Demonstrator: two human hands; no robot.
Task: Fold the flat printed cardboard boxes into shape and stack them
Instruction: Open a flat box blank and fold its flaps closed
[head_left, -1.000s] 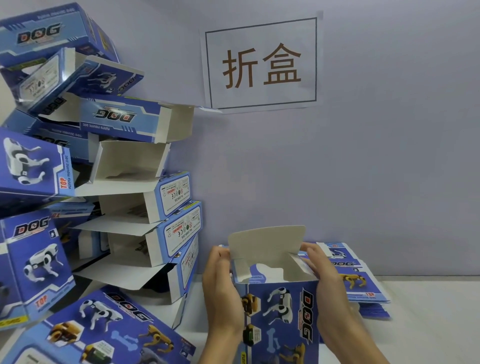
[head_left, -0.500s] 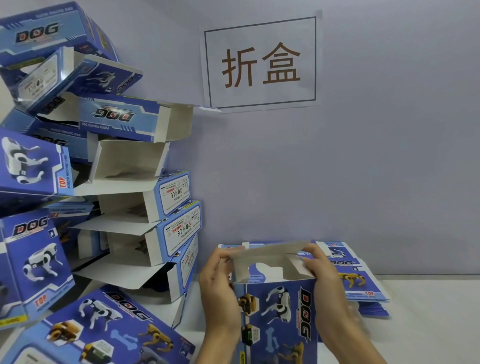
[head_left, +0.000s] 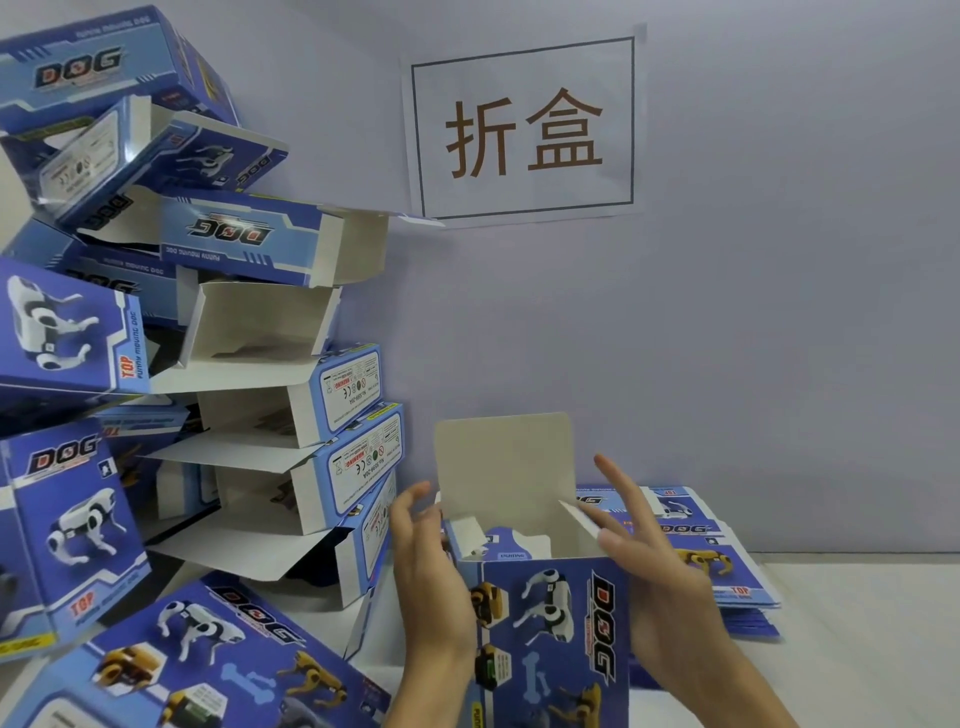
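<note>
Both hands are held at the sides of one upright box (head_left: 550, 618), low in the middle of the view. The left hand (head_left: 426, 577) is laid along the box's left wall with its fingers relaxed and slightly spread, the fingertips raised near the top left corner; no flap is pinched. To the left, a leaning stack of folded boxes (head_left: 249, 395) is piled against the wall (head_left: 779, 312), most of them lying on their sides with open ends and loose flaps turned to the right. More folded boxes are tipped at the front left, printed faces up.

The box between the hands is stood on end, its long axis vertical and its open mouth pointed upward. The word DOG is printed sideways down its front face, beside pictures of robot dogs. The rear lid flap (head_left: 504, 467) is raised straight up, plain grey inside toward the camera, and two small side flaps are angled inward at the mouth.

The right hand (head_left: 660, 577) is placed against the box's right wall, fingers straight and spread, one finger lifted above the right side flap; nothing is gripped by it. Behind and to the right, a pile of flat boxes (head_left: 722, 566) is laid on the white surface (head_left: 857, 649), close to the wall. A paper sign (head_left: 524, 130) with two brown characters is fixed on the wall above.
</note>
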